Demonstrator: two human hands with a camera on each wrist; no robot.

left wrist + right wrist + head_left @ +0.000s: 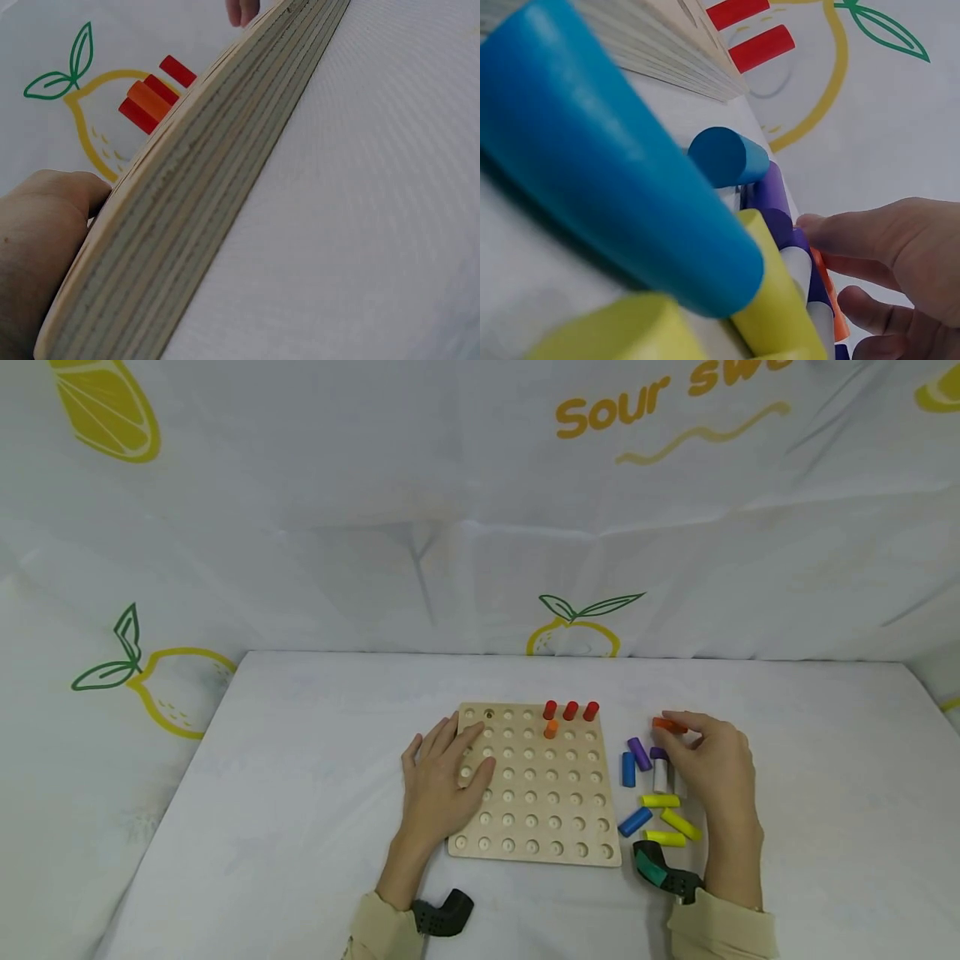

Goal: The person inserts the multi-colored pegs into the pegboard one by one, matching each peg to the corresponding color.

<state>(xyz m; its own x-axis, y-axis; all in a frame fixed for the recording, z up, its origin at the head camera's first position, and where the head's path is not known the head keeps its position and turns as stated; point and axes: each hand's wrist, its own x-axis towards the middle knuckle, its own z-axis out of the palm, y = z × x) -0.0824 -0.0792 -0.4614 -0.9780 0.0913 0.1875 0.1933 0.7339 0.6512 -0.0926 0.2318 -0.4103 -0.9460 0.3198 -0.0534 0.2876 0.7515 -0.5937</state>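
Note:
A square wooden pegboard [517,785] with rows of round holes lies on the table. My left hand [442,781] rests on its left side, fingers spread over the holes. Three red pegs [571,710] stand in the back row at the right, and one orange peg [551,729] stands in the row in front of them. To the right of the board, my right hand [712,764] pinches another orange peg [670,725] between thumb and fingers. That orange peg [831,289] is partly hidden behind other pegs in the right wrist view.
Loose pegs lie between the board and my right hand: blue pegs [628,770], purple pegs [639,753], a white peg [660,775] and yellow pegs [664,838]. Behind the white table [337,693] hangs a cloth [337,568] printed with lemons.

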